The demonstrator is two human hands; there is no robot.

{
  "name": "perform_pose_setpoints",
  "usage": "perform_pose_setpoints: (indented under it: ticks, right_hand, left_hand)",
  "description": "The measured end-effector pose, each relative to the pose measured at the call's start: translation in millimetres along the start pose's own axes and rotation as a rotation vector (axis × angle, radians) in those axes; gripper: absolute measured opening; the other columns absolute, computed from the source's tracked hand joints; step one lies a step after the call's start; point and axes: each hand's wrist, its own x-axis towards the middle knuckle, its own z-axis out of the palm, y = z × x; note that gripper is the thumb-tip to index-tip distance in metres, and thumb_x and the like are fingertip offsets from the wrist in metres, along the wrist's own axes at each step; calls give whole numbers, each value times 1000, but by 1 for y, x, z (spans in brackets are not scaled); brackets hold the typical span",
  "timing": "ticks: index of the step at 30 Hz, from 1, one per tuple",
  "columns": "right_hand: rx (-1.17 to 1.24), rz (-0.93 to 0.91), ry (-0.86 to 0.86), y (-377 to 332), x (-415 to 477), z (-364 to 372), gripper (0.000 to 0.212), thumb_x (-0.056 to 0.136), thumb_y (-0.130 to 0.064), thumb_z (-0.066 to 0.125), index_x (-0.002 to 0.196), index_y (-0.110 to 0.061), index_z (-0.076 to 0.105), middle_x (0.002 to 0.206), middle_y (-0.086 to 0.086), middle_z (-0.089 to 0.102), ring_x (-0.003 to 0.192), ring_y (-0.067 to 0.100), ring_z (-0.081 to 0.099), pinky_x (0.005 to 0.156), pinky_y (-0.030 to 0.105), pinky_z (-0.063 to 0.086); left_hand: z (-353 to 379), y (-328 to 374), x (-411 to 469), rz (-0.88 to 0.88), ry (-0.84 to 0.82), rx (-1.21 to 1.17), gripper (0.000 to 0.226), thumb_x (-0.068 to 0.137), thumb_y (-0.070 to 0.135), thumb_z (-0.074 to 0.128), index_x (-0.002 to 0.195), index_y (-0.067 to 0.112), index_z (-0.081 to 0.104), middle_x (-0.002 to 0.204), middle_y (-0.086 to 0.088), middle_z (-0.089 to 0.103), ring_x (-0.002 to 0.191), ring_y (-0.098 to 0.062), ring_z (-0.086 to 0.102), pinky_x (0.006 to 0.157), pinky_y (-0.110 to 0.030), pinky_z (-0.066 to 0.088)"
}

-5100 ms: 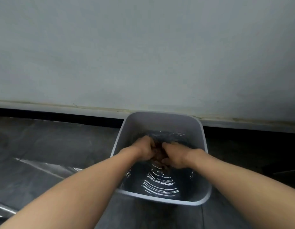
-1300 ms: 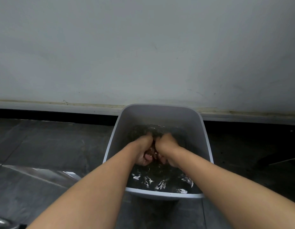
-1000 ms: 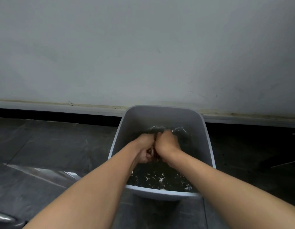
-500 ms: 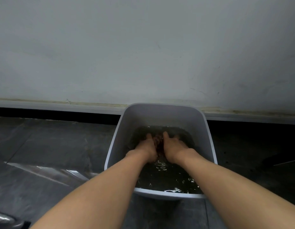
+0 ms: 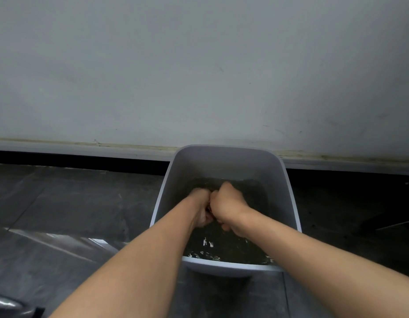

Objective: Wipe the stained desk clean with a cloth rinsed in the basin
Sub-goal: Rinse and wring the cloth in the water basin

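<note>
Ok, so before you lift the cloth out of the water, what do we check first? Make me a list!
1. Both hands gripping the cloth: the left hand and right hand are curled fist to fist, with the cloth barely showing between them. Ok.
2. Hands over the basin, so drips fall inside: ok.
3. Basin standing level on the floor: ok.
4. Water clean enough: it looks dark. Cannot tell.
5. Cloth rinsed clean: it is mostly hidden. Cannot tell.
</note>
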Motion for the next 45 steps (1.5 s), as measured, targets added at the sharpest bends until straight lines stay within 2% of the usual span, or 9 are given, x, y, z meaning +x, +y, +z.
perform_pose_setpoints:
  ticks: [5, 9, 13, 18, 22, 27, 34, 38, 45]
  right_hand:
    - [-192, -59, 131, 17, 11, -17, 18, 102, -7, 41, 97, -8, 58, 110, 16, 66, 98, 31, 65, 77, 36, 52]
    - [-344, -25, 9, 23, 23, -22, 33, 103, -15, 46, 136, -7, 44, 139, 22, 46, 119, 35, 57, 90, 36, 46]
    - [-577, -74, -108, 29, 26, -19, 60, 98, -11, 55, 148, -15, 23, 151, 24, 8, 124, 45, 49, 106, 45, 42]
    - [-660, -39, -222, 32, 28, -13, 85, 93, -2, 59, 158, -21, 9, 161, 24, -6, 142, 47, 31, 115, 48, 35]
    - [-393, 33, -213, 30, 34, -7, 45, 97, -9, 57, 141, -10, 46, 140, 20, 52, 118, 31, 59, 85, 33, 51]
    - [125, 134, -78, 9, 16, -8, 23, 104, -13, 41, 87, -4, 55, 75, 15, 58, 50, 20, 49, 38, 25, 34]
    - [2, 27, 100, 6, 11, -5, 28, 104, -16, 39, 78, -13, 50, 99, 14, 65, 79, 26, 61, 67, 35, 54]
    - [-195, 27, 130, 17, 21, -26, 20, 100, -8, 51, 117, -4, 60, 121, 18, 63, 109, 33, 63, 83, 33, 49]
    - [-515, 24, -91, 28, 31, -26, 62, 100, -11, 50, 151, -15, 14, 154, 29, 6, 132, 48, 42, 111, 48, 36]
  left_hand:
    - [3, 2, -18, -6, -228, 201, 41, 107, 18, 27, 69, 14, 41, 44, 1, 38, 29, -3, 23, 27, -12, 13]
    - [-3, 1, -18, 9, -221, 314, 32, 107, 23, 39, 80, 13, 53, 53, -1, 57, 37, -6, 45, 34, -13, 29]
    - [-6, -6, -7, 174, -28, 478, 18, 103, 15, 49, 119, 8, 56, 95, -12, 71, 74, -21, 70, 58, -31, 56]
    - [-2, -10, 7, 272, 82, 916, 82, 99, 14, 56, 157, 11, -1, 147, -17, 43, 129, -33, 49, 104, -41, 45]
    - [3, -10, 10, 30, -111, 548, 18, 104, 12, 45, 120, 8, 52, 86, -8, 59, 63, -15, 54, 47, -21, 47]
    - [2, -5, 4, 79, -36, 314, 29, 105, 16, 35, 82, 8, 51, 53, -6, 51, 32, -9, 41, 32, -12, 19]
    - [-1, 2, -20, 81, -144, 151, 34, 105, 13, 34, 74, 13, 48, 45, 2, 42, 34, -5, 37, 34, -14, 21]
    - [-4, 3, -18, -11, -242, 289, 36, 107, 23, 36, 75, 13, 50, 55, 2, 47, 34, -2, 29, 30, -11, 12]
    - [0, -4, -4, 117, -39, 389, 30, 104, 36, 39, 100, 14, 59, 73, -5, 59, 53, -15, 48, 41, -19, 36]
